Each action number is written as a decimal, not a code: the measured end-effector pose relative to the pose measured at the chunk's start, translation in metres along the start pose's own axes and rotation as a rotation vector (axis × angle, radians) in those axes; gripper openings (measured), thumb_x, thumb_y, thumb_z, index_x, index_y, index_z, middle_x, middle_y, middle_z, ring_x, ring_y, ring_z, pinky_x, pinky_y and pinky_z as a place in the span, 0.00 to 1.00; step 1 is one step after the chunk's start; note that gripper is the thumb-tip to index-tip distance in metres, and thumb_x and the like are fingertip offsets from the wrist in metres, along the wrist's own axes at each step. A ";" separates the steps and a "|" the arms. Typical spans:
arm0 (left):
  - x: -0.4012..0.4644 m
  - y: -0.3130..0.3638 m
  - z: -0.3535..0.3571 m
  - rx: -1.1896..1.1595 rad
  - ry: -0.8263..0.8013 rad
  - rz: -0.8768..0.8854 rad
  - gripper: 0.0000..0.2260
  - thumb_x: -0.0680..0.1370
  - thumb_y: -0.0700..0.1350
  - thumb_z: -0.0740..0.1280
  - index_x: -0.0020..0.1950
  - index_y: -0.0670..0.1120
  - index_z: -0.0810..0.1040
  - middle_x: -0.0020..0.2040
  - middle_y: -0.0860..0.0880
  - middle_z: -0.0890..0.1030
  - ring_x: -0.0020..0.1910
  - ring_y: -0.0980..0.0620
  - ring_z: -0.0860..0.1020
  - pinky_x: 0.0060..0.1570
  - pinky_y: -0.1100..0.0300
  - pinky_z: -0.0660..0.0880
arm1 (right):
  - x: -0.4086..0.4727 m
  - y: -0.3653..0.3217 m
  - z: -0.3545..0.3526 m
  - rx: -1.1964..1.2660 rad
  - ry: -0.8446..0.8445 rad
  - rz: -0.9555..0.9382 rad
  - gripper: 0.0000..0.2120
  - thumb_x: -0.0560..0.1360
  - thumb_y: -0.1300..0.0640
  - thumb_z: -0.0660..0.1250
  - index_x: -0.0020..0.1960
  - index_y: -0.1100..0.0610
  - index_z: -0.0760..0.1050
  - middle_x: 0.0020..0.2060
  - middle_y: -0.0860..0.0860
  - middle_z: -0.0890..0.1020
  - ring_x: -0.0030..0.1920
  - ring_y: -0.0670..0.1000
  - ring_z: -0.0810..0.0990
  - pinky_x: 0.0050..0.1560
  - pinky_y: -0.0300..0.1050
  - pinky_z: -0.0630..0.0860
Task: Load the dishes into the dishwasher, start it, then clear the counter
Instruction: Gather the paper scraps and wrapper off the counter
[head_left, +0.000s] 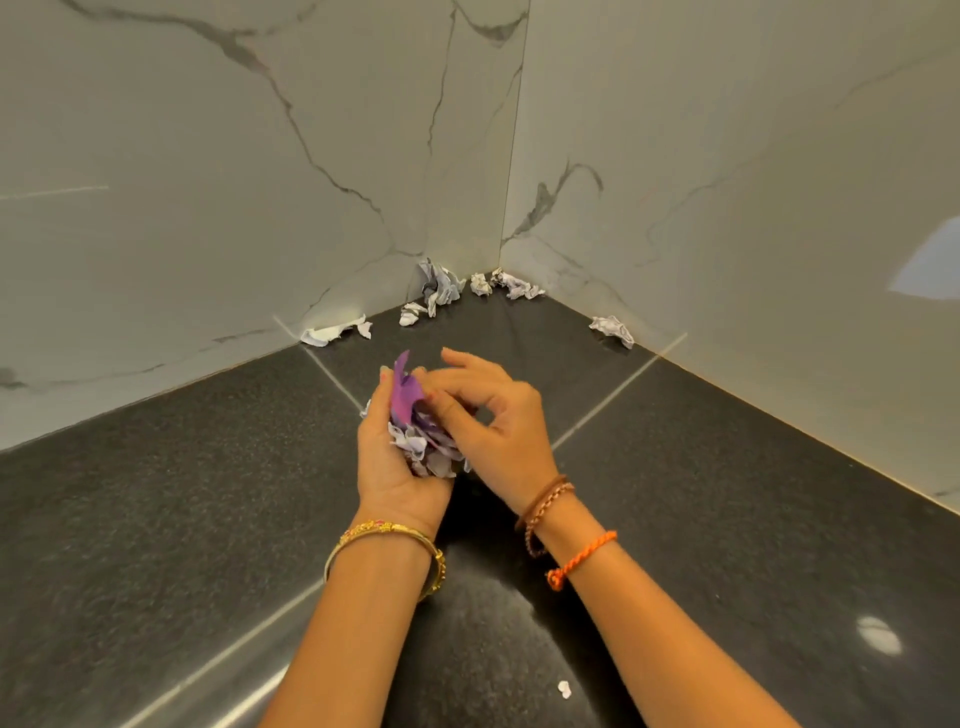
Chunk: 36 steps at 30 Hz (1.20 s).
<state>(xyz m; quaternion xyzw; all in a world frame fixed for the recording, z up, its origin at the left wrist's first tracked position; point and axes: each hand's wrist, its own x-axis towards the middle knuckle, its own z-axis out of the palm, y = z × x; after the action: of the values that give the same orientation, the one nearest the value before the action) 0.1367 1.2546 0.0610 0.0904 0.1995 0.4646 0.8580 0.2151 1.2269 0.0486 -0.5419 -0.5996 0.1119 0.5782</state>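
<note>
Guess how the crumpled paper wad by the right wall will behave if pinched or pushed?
The paper wad looks thin and loosely crushed, so it is probably very light and would squash rather than resist a pinch. On the glossy counter a push would likely make it skid or tumble. Its irregular folds suggest it would not roll far.

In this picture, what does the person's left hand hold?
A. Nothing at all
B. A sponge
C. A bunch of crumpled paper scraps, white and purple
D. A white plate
C: the left hand cups a bunch of crumpled paper scraps, white and purple, while the right hand pinches at the purple piece on top; more crumpled paper lies in the corner of the black counter.
</note>
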 end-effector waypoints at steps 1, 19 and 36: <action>0.000 0.001 0.001 0.018 0.005 -0.002 0.15 0.79 0.51 0.60 0.40 0.43 0.77 0.34 0.47 0.80 0.29 0.53 0.81 0.30 0.63 0.79 | -0.001 0.004 0.000 -0.047 -0.023 0.003 0.14 0.72 0.51 0.63 0.48 0.57 0.83 0.46 0.48 0.84 0.60 0.36 0.69 0.63 0.37 0.67; 0.056 0.008 0.004 0.111 0.112 0.080 0.11 0.77 0.52 0.62 0.51 0.46 0.77 0.34 0.48 0.79 0.37 0.54 0.75 0.29 0.59 0.77 | 0.086 0.113 -0.089 -1.043 0.021 0.616 0.17 0.79 0.53 0.57 0.65 0.59 0.71 0.64 0.61 0.71 0.65 0.62 0.66 0.62 0.50 0.64; 0.071 0.026 -0.005 0.105 0.045 0.112 0.21 0.76 0.53 0.64 0.63 0.42 0.75 0.61 0.40 0.77 0.60 0.44 0.76 0.61 0.50 0.72 | 0.068 0.031 0.022 -0.147 -0.032 -0.138 0.07 0.71 0.57 0.67 0.45 0.58 0.82 0.37 0.45 0.81 0.41 0.42 0.75 0.45 0.35 0.71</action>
<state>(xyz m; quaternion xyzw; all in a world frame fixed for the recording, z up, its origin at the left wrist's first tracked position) 0.1490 1.3278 0.0475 0.1358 0.2374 0.5027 0.8201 0.2308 1.3026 0.0568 -0.5386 -0.6511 0.0361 0.5336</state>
